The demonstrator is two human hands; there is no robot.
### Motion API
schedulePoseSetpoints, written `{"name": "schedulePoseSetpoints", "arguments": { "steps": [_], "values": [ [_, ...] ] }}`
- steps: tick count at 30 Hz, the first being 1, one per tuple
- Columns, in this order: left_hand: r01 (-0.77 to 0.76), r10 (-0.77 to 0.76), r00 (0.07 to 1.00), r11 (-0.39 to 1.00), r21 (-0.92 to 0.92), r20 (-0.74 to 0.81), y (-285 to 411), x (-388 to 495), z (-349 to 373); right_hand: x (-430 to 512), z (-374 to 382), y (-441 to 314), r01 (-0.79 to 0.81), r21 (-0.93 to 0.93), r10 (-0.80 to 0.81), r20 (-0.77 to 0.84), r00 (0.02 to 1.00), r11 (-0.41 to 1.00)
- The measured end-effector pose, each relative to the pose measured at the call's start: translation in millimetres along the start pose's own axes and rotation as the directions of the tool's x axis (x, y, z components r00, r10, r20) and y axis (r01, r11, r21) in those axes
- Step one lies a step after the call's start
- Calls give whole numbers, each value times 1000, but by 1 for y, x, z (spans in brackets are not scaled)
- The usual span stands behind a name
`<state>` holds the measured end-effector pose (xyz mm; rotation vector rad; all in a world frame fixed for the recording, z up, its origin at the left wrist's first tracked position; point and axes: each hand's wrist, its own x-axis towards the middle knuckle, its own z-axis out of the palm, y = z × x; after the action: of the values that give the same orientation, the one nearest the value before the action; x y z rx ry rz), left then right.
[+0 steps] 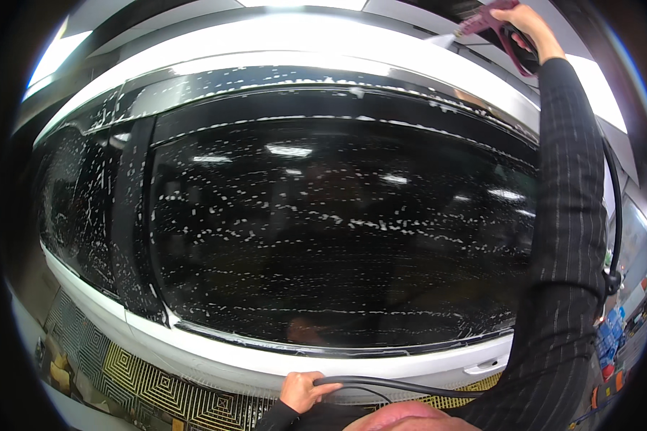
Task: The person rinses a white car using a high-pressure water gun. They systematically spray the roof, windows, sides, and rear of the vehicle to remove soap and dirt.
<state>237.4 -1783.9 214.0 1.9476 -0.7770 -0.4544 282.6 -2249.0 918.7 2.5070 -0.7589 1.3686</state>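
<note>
My right hand (pixel 531 32) is raised at the upper right, wrapped around the grip of a maroon pressure-washer spray gun (pixel 479 21). A white fan of spray (pixel 441 40) leaves its nozzle towards the white car roof (pixel 302 35). Low in the middle, my left hand (pixel 301 392) holds a black hose (pixel 410 384) close to the white car door (pixel 237 347). Between my hands spreads a dark side window (pixel 329 253), dotted with white foam and water drops. More foam clings along the roof trim (pixel 356 81).
Yellow and black grid floor tiles (pixel 164 380) lie below the car. A door handle (pixel 485 366) sits beside my right sleeve. The hose (pixel 616 188) hangs behind that arm. Blue items (pixel 610 334) and assorted gear stand at the far right. Bright ceiling lights (pixel 598 91) shine overhead.
</note>
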Motion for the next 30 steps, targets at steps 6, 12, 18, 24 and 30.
{"name": "schedulePoseSetpoints", "arguments": {
  "steps": [6,12,18,24,30],
  "values": [
    [-69,69,998,998,5,11,-10,3,0,-43,-7,-178,263,176,-258,-55,965,948],
    [-165,165,986,986,13,0,-16,3,1,-84,-19,-302,421,291,-410,-100,906,859],
    [-157,160,987,982,102,-27,-16,4,1,-102,-31,-372,504,372,-499,-118,858,779],
    [-181,182,983,980,77,-12,-16,4,-1,-105,-33,-377,506,401,-506,-116,855,764],
    [-228,235,970,968,105,-63,-13,3,2,-96,-28,-336,494,354,-489,-110,865,794]
  ]
}}
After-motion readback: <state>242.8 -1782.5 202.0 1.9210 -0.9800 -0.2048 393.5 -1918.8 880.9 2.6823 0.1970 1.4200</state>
